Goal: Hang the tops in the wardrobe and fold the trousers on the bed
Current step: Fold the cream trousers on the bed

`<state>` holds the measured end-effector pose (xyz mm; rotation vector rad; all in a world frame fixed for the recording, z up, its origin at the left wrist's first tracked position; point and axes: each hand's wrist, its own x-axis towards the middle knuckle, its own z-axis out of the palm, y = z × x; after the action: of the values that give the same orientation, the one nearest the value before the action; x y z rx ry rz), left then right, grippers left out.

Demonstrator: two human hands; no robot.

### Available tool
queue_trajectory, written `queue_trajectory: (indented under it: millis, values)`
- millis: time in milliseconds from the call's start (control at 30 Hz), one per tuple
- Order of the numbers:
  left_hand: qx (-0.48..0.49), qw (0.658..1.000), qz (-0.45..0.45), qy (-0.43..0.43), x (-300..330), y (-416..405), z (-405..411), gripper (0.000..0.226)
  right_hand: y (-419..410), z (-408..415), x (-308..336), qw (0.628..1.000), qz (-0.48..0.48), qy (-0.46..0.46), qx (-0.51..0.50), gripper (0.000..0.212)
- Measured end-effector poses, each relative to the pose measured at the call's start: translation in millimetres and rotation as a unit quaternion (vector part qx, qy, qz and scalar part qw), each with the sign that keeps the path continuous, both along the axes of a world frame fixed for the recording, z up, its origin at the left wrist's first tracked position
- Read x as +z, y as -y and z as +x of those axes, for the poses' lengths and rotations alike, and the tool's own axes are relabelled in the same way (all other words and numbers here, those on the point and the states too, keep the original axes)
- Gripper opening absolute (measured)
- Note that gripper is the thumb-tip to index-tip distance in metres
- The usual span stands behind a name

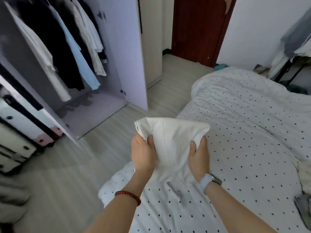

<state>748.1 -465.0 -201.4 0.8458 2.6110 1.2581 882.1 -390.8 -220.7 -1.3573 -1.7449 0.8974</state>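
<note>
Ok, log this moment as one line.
left hand: grips white garment | right hand: grips it | over bed | wardrobe: open

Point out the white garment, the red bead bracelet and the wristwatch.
white garment (173,137): head view, middle of the folded cloth.
red bead bracelet (128,195): head view, beads across the left wrist.
wristwatch (216,179): head view, its case on the right wrist.

Bare forearms; red bead bracelet (128,197) on left wrist, pale-blue-strapped watch (210,179) on right.

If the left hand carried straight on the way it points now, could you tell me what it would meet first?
Probably the white garment that the left hand already grips; beyond it, bare floor, though depth is uncertain.
</note>
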Motion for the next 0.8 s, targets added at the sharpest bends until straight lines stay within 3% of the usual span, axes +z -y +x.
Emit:
queue_trajectory:
  millis: [267,500,633,800]
  values:
    - [0.028,0.990,0.100,-0.091,118,15,-185,0.034,-11,-195,109,0.988,0.096,-0.079,0.089,0.023]
    - [-0.022,0.979,0.131,-0.154,198,34,-352,0.039,-9,-366,188,0.974,0.150,-0.147,0.082,0.025]
    - [-0.031,0.971,0.160,-0.173,235,26,-420,0.048,-16,-428,224,0.965,0.162,-0.182,0.099,0.029]
    - [-0.021,0.961,0.206,-0.182,268,-10,-473,0.044,-52,-483,264,0.957,0.189,-0.196,0.103,0.031]
